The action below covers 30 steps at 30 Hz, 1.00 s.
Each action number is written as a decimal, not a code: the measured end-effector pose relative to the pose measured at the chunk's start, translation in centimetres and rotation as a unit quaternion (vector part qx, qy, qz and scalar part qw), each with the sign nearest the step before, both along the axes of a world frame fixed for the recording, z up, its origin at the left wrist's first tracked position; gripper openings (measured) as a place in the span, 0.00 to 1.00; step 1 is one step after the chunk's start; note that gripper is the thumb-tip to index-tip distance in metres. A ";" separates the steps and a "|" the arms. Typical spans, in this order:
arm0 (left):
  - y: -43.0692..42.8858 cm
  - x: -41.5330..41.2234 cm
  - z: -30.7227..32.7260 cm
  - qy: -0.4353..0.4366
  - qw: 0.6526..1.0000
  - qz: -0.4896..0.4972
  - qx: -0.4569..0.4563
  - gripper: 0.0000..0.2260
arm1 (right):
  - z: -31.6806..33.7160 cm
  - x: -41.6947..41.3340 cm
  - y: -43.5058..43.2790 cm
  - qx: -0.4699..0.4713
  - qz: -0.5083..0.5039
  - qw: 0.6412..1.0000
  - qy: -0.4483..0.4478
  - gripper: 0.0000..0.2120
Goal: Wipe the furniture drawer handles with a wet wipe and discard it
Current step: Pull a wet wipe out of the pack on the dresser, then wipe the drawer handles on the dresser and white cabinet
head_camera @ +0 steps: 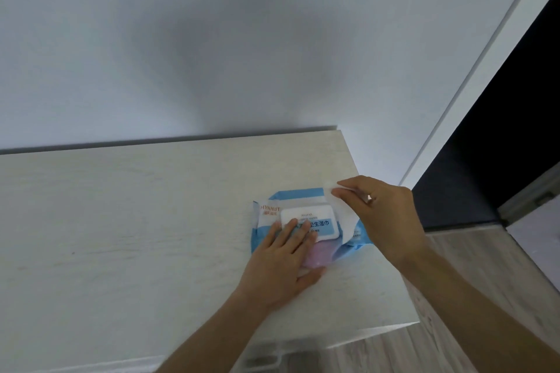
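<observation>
A blue and white pack of wet wipes lies on the pale wooden top of the drawer unit, near its right end. My left hand lies flat on the pack and its white flip lid, fingers spread. My right hand pinches a white wet wipe between thumb and fingers; the wipe trails down to the pack's right side. A pale purple patch shows under my left hand. One drawer handle is dimly visible below the front edge.
A white wall rises behind the unit. To the right stand a white door frame and a dark doorway. Wood-look flooring lies beside the unit's right edge.
</observation>
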<state>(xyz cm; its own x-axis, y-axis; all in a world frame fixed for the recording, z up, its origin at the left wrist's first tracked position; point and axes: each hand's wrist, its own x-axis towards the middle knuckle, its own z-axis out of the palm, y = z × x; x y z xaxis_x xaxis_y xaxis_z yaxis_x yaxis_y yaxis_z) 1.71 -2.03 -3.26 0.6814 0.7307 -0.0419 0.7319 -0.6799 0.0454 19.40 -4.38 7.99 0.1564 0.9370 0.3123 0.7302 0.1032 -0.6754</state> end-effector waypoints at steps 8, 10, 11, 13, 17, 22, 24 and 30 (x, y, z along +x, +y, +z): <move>-5.1 -3.0 -0.5 -0.024 0.998 0.041 0.040 0.29 | 0.0 -1.1 -3.4 -0.003 0.009 1.000 0.030 0.06; -6.8 -5.1 -0.9 -0.035 0.997 0.038 0.050 0.29 | -0.1 -1.8 -4.8 -0.003 -0.002 0.999 0.033 0.08; -7.8 -6.4 -1.0 -0.038 0.997 0.031 0.054 0.29 | -0.2 -2.6 -5.9 -0.001 -0.008 1.000 0.026 0.08; -9.7 -9.5 -1.4 -0.042 0.997 0.010 0.062 0.28 | -0.6 -4.7 -8.1 0.003 -0.024 1.000 0.014 0.09; -12.4 -15.7 -2.8 -0.041 0.996 -0.007 0.074 0.28 | -4.2 -10.1 -12.7 0.028 -0.035 0.999 -0.007 0.05; -13.5 -20.8 -3.2 -0.024 0.995 -0.004 0.094 0.28 | -10.0 -15.1 -17.7 0.005 -0.058 0.998 0.019 0.03; -13.0 -22.0 -3.2 -0.018 0.995 -0.005 0.099 0.28 | -11.6 -16.2 -18.6 -0.001 -0.060 0.998 -0.003 0.03; -11.0 -23.0 -4.2 -0.014 0.992 0.042 0.116 0.29 | -15.5 -17.5 -18.0 0.095 -0.056 0.990 -0.089 0.16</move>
<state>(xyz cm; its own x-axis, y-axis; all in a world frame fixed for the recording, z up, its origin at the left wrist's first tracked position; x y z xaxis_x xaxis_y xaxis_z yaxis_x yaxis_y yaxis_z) -21.33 -13.04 -7.51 0.6166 0.7726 0.1515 0.7868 -0.6115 -0.0837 1.92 -22.40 -7.50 0.1823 0.8385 0.5136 0.8496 0.1286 -0.5115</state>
